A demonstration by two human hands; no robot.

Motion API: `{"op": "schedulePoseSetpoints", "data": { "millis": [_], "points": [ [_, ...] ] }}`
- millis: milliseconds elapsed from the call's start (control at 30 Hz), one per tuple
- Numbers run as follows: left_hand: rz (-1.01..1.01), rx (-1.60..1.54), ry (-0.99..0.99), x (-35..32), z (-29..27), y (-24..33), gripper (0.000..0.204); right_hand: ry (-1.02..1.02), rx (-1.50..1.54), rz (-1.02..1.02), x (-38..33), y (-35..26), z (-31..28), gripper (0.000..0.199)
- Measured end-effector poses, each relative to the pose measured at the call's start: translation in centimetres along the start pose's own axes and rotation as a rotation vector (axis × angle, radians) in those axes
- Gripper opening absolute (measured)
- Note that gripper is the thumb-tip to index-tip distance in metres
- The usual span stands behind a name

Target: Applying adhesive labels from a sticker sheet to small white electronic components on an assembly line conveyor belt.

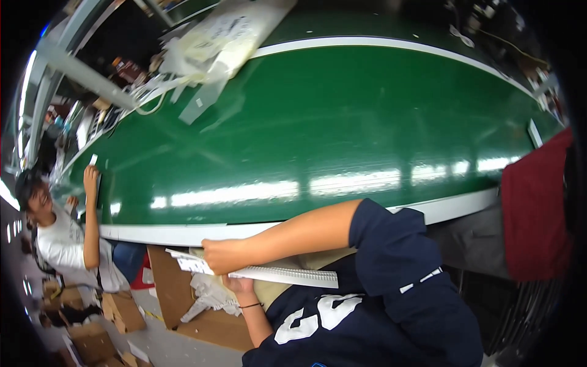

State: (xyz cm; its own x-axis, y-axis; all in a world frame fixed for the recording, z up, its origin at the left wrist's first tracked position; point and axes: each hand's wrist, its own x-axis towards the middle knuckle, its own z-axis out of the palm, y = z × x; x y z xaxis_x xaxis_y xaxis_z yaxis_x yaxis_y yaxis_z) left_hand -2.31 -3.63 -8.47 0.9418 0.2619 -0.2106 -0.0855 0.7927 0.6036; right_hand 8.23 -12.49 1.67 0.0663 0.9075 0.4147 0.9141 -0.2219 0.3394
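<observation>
A long white strip (pixel 299 276) is held low in front of the body, below the near edge of the green bench (pixel 318 128). It is grasped near its left end by the right hand (pixel 223 255), whose fingers are clenched around it; the rest of its length is stretched toward the right, across the front of a navy shirt (pixel 318 324). A row of small, evenly spaced ridges is seen along that right part. The left hand (pixel 239 285), with a thin dark band (pixel 252 305) worn on its wrist, is placed just under the strip, close beside the right hand; its fingers are mostly hidden, so whether they are clasped or loose cannot be told.

Below and to the left, crumpled translucent plastic (pixel 211 296) is contained in an open cardboard box (pixel 171 281). On the far left part of the bench, a plastic bag (pixel 223 33) is draped over the pale rim. At the left, a small white piece (pixel 93 159) is held up by a co-worker's hand (pixel 90 175). At the right, a dark red garment (pixel 538 208) is worn by another person.
</observation>
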Motion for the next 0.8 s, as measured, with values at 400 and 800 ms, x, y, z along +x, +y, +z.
{"op": "schedulePoseSetpoints", "data": {
  "millis": [400,800],
  "points": [
    [-0.059,-0.242,0.322,-0.5,4.6,-1.2,0.027,0.454,0.925,0.013,2.7,8.9,-13.9,0.017],
    [-0.030,-0.410,-0.155,1.3,-0.9,-2.5,0.044,0.731,1.162,-0.180,6.9,13.6,-18.2,0.009]
  ]
}}
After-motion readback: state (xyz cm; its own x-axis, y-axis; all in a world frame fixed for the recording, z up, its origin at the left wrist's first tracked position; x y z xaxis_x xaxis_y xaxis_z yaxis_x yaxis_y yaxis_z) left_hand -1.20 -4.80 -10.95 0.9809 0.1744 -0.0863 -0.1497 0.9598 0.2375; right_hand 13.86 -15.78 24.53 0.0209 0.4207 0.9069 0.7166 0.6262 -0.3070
